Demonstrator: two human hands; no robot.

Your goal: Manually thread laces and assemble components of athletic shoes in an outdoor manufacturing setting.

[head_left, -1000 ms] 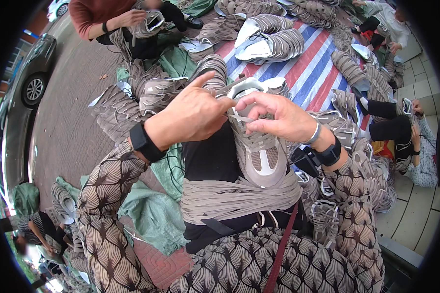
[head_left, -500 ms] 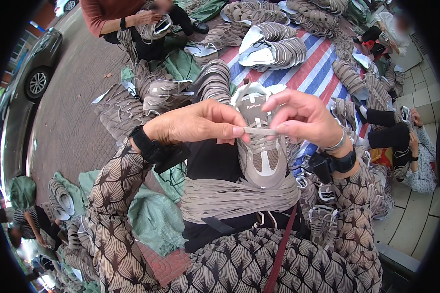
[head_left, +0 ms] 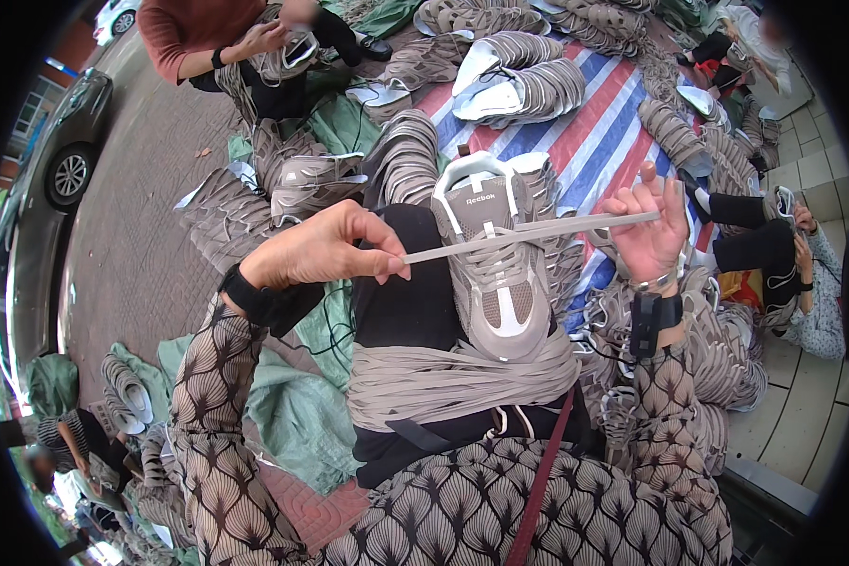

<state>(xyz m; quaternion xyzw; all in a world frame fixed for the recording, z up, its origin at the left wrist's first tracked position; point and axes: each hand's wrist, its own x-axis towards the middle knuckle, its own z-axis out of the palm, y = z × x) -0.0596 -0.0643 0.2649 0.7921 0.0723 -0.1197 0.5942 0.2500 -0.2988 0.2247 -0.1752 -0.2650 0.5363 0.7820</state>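
A taupe sneaker upper [head_left: 511,325] with white trim lies across my lap, its toe toward me. Over its tongue stretches a flat beige shoelace [head_left: 575,226], nearly straight and rising slightly to the right. My left hand [head_left: 335,243] pinches one end between thumb and fingers, left of the upper. Beyond the upper's right side, my right hand [head_left: 646,231] grips the lace's other part, palm turned up and fingers curled. More lace crosses the eyelet area of the upper. A thick bundle of beige laces [head_left: 462,387] rests on my lap just below the toe.
Stacked shoe uppers [head_left: 528,90] lie on a striped tarp [head_left: 604,123] ahead. Green sacks [head_left: 302,424] spread at my left. A person [head_left: 203,42] handles an upper at far left; another person [head_left: 792,255] sits at right. A parked car [head_left: 57,179] stands at far left.
My hands have moved apart from above the upper, left hand to the left and right hand to the right. The lace between them now spans a much longer stretch.
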